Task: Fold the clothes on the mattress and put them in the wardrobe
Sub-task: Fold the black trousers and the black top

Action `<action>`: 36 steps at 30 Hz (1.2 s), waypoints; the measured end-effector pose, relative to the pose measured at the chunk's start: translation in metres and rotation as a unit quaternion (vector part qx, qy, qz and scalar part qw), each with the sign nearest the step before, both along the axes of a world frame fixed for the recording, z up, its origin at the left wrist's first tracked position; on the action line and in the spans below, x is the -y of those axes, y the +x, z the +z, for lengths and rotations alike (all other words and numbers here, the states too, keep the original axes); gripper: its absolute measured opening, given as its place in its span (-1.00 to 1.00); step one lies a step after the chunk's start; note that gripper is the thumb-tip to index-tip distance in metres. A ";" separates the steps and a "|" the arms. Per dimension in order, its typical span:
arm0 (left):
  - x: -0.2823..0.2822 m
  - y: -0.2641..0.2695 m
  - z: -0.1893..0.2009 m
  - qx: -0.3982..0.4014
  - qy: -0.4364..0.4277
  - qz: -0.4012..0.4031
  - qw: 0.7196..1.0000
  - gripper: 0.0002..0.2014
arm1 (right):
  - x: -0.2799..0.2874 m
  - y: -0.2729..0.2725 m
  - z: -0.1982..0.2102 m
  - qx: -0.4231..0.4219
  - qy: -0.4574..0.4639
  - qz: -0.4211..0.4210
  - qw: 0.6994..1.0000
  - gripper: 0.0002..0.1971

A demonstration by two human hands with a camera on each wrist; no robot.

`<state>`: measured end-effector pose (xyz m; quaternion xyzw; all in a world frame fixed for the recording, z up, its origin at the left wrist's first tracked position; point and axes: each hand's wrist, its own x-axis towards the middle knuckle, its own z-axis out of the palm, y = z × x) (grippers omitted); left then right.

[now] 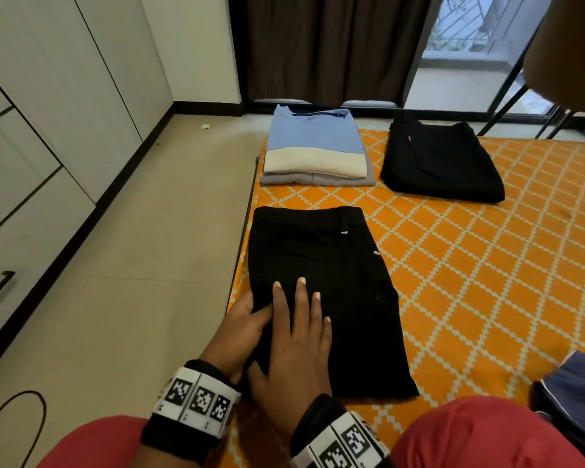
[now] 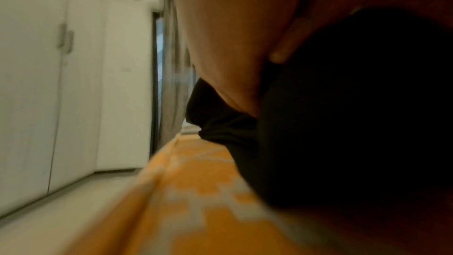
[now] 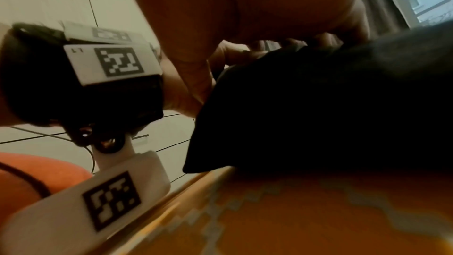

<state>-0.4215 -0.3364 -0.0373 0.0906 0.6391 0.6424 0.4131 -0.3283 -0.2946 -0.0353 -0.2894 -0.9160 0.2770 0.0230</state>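
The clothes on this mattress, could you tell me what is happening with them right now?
A person is handling folded black trousers near the mattress edge. The right hand lies flat on top; the left hand grips their left edge. Further away sit a stack of folded tops and another folded black garment. The wardrobe doors are closed.

Head view is pretty sharp and evenly lit. Daylight comes in through the window (image 1: 466,45) top right, next to the dark curtain (image 1: 325,45), and shadows on the mattress (image 1: 487,265) are soft. Straight lines bow near the edges, typical wide-angle warp. The black trousers (image 1: 321,282) are so dark the folds barely read. Both wrist views are dim, warm-tinted and smeary: my left hand (image 2: 232,26) and right hand (image 3: 269,1) fill them as out-of-focus blobs, and the mattress pattern is mush.
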 end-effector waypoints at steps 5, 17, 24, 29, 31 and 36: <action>-0.002 -0.011 -0.032 0.043 -0.092 0.083 0.991 -0.72 | 0.004 -0.004 -0.010 0.073 0.060 0.008 0.996 -0.03; 0.005 0.000 -0.015 -0.239 -0.279 0.016 0.930 -0.60 | -0.010 0.000 0.011 0.019 -0.142 -0.023 0.989 -0.10; 0.004 0.004 -0.026 -0.203 -0.181 0.058 0.961 -0.58 | -0.022 -0.001 0.007 0.055 -0.064 0.006 0.996 -0.24; 0.008 -0.013 -0.034 -0.004 -0.110 0.042 0.993 -0.36 | -0.022 0.001 0.012 0.073 -0.033 0.026 0.996 -0.23; 0.007 -0.019 -0.032 0.091 -0.056 0.021 0.994 -0.47 | -0.022 0.002 0.014 0.081 -0.005 0.032 0.996 -0.24; -0.011 -0.025 -0.015 0.069 -0.042 0.033 0.996 -0.71 | -0.033 0.002 0.014 0.054 -0.035 0.015 0.998 -0.46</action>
